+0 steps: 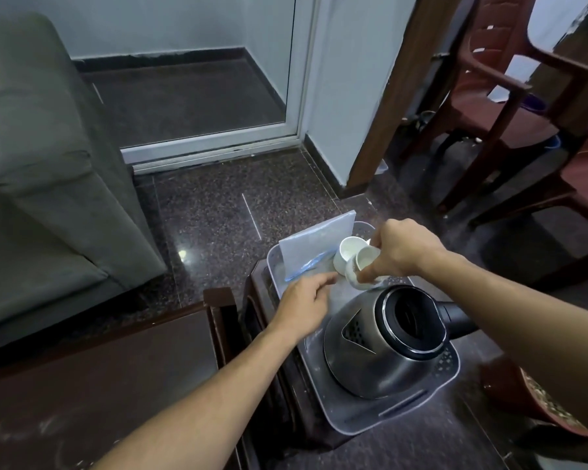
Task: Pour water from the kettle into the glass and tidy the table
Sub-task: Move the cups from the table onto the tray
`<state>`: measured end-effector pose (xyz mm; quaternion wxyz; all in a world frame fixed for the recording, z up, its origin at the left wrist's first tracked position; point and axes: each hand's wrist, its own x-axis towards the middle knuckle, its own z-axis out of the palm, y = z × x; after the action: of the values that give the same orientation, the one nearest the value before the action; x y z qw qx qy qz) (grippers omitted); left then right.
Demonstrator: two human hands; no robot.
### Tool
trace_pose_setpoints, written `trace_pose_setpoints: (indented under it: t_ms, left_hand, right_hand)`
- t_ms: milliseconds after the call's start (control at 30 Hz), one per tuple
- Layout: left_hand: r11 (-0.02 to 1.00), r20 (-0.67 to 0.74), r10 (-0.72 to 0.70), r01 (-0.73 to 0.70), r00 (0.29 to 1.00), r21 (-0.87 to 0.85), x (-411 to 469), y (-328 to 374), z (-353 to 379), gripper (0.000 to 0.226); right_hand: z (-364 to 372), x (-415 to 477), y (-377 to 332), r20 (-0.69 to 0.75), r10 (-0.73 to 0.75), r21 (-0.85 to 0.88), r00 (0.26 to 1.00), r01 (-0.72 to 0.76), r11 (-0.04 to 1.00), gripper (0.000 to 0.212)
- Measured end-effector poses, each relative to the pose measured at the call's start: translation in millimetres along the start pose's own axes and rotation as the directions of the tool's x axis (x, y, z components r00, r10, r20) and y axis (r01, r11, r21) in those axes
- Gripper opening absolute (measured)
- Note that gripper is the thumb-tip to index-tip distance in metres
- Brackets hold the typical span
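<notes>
- Steel and black plastic make the kettle; it stands in the near half of the grey tray, lid open, so we look straight down into its dark mouth.
- Its black handle points to the right, under our right forearm, and the spout with the perforated filter faces left, toward our left hand.
- Our right hand is at the far half of the tray, fingers closed on a small white cup that is tilted, its mouth turned toward us.
- A second white cup lies tilted just beside it, touching or nearly touching it; we cannot tell which.
- Our left hand holds nothing; its fingers are loosely spread and rest low over the tray's left edge, near a blue-white folded sheet that leans in the far left corner.
- We judge that the handle is nearer to the right hand, which is busy, so the cup must first be set upright on the tray.
- No clear drinking glass is visible; the cup probably serves as one.
</notes>
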<state>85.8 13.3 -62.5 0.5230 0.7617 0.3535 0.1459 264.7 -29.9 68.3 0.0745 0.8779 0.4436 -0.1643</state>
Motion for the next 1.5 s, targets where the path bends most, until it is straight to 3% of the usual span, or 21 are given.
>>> trace_pose_setpoints:
  t_ms: [167,400,533,1000,1200,1500]
  left_hand:
    - [0.984,0.08,-0.153,0.159,0.985,-0.076,18.0,-12.7,15.4,0.05]
    - [0.952,0.159,-0.256,0.278,0.953,-0.131,39.2,-17.8,35.7,0.05]
    - [0.907,0.21,-0.314,0.358,0.926,-0.22,43.3,-16.8,43.1,0.061]
    - [0.84,0.288,-0.333,0.422,0.898,-0.343,41.1,-10.9,48.7,0.046]
    - [0.816,0.301,-0.327,0.429,0.896,-0.388,39.9,-9.4,48.8,0.062]
    - [0.831,0.277,-0.357,0.439,0.892,-0.342,47.7,-17.7,53.3,0.061]
  right_hand:
    - [20.0,15.6,13.9,0.064,-0.004,-0.019,0.998,0.005,1.0,0.058]
    - [43.0,34.1,26.3,0.09,-0.029,-0.043,0.996,0.033,0.999,0.058]
    - [49.6,38.6,25.2,0.098,-0.042,-0.061,0.994,0.048,0.997,0.058]
    - [60.2,49.0,26.6,0.186,-0.043,-0.015,0.982,0.047,0.999,0.061]
    - [58.0,50.0,34.8,0.213,0.04,0.037,0.976,-0.049,0.998,0.047]
    - [56.0,51.5,33.4,0.288,0.094,0.094,0.953,-0.125,0.988,0.033]
